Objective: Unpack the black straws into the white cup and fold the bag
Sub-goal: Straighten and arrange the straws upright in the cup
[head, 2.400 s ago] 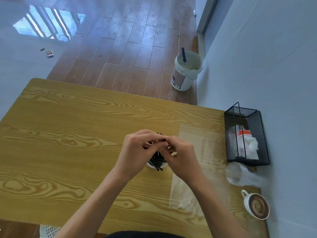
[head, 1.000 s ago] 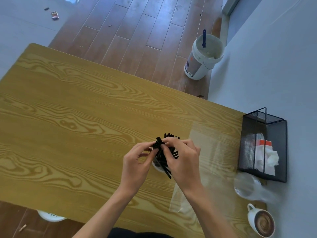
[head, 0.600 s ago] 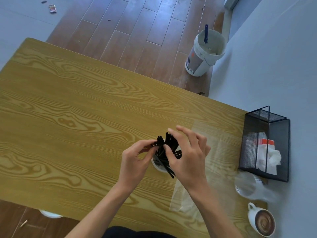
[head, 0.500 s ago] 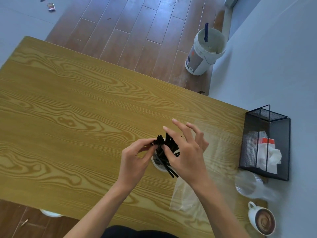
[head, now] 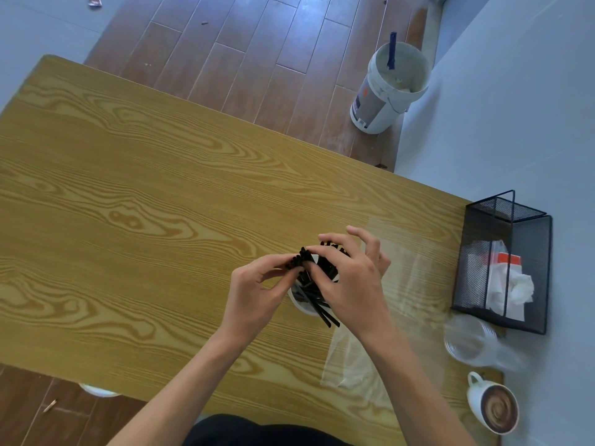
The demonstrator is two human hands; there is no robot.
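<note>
The wooden table [head: 135,201] fills most of my view, its yellow grain running left to right, with brown floor planks beyond its far edge. On that floor, by the wall, stands a white bucket [head: 388,91] with a blue handle poking out of it; its side carries a small orange mark and a dark label, both too small for me to read. At the table's right edge sits a black mesh holder [head: 502,268] with white tissues and a packet topped by an orange-red band, whose printing I cannot make out. The clear plastic bag [head: 415,284] lies flat and unfolded on the table to the right of my hands, partly under my right forearm. Nearer me, just beside the holder, is a blurred stack of clear plastic cups [head: 473,344], and at the table's near right corner a mug [head: 492,408] with a brown swirl on top. The white cup [head: 302,305] stands near the middle of the table, mostly hidden by my hands. The black straws [head: 317,294] are in it, fanned out and leaning. My left hand [head: 257,291] pinches the tops of a few straws between thumb and fingertips. My right hand [head: 351,278] curls thumb and forefinger onto the bundle, its other fingers spread loosely above.
</note>
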